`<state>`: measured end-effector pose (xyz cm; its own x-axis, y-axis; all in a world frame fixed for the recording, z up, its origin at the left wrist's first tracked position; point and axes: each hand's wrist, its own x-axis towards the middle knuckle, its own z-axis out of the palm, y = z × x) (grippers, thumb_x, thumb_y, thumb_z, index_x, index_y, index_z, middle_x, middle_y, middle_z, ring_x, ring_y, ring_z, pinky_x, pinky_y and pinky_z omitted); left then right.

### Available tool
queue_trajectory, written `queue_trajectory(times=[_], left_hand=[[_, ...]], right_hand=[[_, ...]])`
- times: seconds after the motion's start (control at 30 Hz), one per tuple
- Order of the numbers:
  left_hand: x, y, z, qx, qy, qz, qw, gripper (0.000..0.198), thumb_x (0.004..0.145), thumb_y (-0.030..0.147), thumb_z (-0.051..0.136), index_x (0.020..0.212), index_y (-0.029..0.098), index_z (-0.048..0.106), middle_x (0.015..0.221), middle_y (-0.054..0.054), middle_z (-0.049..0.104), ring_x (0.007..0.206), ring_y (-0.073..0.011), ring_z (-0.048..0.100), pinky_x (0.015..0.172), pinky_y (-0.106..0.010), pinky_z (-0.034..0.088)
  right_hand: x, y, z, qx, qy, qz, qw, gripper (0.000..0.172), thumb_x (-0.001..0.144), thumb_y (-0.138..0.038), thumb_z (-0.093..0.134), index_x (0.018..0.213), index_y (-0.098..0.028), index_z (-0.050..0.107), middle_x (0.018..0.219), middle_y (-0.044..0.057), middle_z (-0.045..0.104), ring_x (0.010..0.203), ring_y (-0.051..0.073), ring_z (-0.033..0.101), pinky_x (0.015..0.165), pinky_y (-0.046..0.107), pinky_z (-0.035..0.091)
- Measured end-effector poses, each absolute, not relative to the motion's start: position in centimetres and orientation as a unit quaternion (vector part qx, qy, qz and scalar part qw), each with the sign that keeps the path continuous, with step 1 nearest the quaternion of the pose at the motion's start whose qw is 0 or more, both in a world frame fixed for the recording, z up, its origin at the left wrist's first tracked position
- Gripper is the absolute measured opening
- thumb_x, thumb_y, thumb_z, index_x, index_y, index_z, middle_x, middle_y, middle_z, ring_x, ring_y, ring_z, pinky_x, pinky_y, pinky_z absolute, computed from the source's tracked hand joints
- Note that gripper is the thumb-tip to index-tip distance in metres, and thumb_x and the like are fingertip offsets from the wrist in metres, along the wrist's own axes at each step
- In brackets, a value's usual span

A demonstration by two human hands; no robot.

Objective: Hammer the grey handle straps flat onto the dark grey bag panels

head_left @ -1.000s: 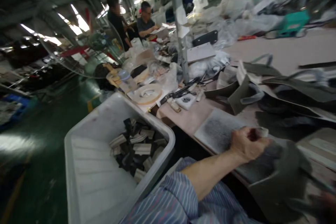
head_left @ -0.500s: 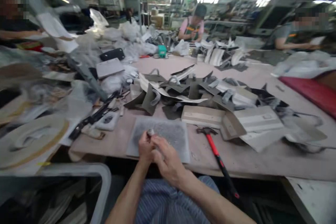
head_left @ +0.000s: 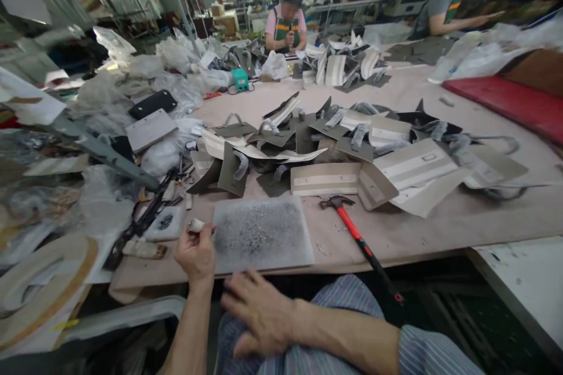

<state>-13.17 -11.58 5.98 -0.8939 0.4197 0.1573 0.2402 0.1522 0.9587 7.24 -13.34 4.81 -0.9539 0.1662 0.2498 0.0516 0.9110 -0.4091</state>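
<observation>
My left hand is closed round a short whitish cylinder with a metallic-looking end; its exact kind does not show. It is just left of a translucent grey-white board, whose middle is pitted with dark marks. My right hand is over my lap below the table edge, fingers spread, holding nothing I can see. A claw hammer with a red and black handle lies right of the board, its handle end overhanging the edge. Behind the board are piled grey-and-cream panels with plastic-wrapped handles.
At left lie a similar wrapped piece, a white pad with small dark parts, and a big tape roll. Plastic bags and a teal device are farther back. A red sheet lies right. Two people work across the table.
My hands have parted: the left moved left with the whitish cylinder, while the right dropped back over my lap and spread its fingers. The view has shifted right and down.
</observation>
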Motion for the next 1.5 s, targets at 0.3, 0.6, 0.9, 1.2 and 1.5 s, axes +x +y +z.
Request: queue_trajectory(times=[0.3, 0.6, 0.9, 1.2, 1.5], left_hand=[[-11.6, -9.9, 4.7, 0.28, 0.77, 0.551, 0.16, 0.039, 0.073, 0.047, 0.074, 0.095, 0.016, 0.07, 0.081, -0.006, 0.077, 0.079, -0.0242, 0.075, 0.077, -0.034, 0.06], [-5.8, -5.5, 1.6, 0.387, 0.676, 0.551, 0.299, 0.043, 0.075, 0.052, 0.071, 0.101, 0.018, 0.067, 0.087, -0.007, 0.078, 0.083, -0.0246, 0.075, 0.079, -0.033, 0.06], [-6.2, -5.5, 1.4, 0.395, 0.671, 0.553, 0.295, 0.036, 0.08, 0.049, 0.069, 0.096, 0.017, 0.066, 0.086, -0.007, 0.077, 0.082, -0.0251, 0.075, 0.077, -0.034, 0.06], [-6.2, -5.6, 1.0, 0.342, 0.644, 0.606, 0.318, 0.035, 0.076, 0.045, 0.075, 0.093, 0.016, 0.067, 0.086, -0.006, 0.076, 0.081, -0.0212, 0.073, 0.076, -0.03, 0.058], [-5.3, -4.9, 1.9, 0.251, 0.596, 0.669, 0.366, 0.043, 0.072, 0.04, 0.08, 0.104, 0.015, 0.064, 0.09, -0.006, 0.075, 0.081, -0.0185, 0.073, 0.079, -0.032, 0.057]], right_hand=[[10.3, -6.0, 5.7, -0.365, -0.899, 0.211, 0.116, 0.073, 0.093, -0.051, 0.054, 0.148, -0.006, 0.039, 0.157, 0.026, 0.03, 0.148, 0.038, 0.022, 0.118, 0.06, 0.015], [14.8, 3.0, 9.5, -0.459, -0.851, 0.097, 0.236, 0.035, 0.094, -0.024, 0.049, 0.126, -0.015, 0.059, 0.135, 0.017, 0.057, 0.127, 0.028, 0.048, 0.108, 0.045, 0.034], [16.6, 14.8, 13.0, -0.501, -0.864, 0.026, -0.042, 0.026, 0.083, -0.007, 0.051, 0.103, -0.008, 0.068, 0.097, 0.021, 0.072, 0.096, 0.027, 0.065, 0.089, 0.037, 0.037], [17.7, 5.8, 14.4, -0.247, -0.936, 0.003, 0.252, 0.027, 0.092, -0.011, 0.043, 0.097, -0.018, 0.068, 0.102, 0.009, 0.069, 0.098, 0.02, 0.061, 0.095, 0.039, 0.038], [21.0, -5.8, 1.1, -0.248, -0.93, 0.17, 0.21, 0.03, 0.093, -0.021, 0.049, 0.12, -0.016, 0.06, 0.137, 0.016, 0.059, 0.137, 0.026, 0.045, 0.114, 0.051, 0.034]])
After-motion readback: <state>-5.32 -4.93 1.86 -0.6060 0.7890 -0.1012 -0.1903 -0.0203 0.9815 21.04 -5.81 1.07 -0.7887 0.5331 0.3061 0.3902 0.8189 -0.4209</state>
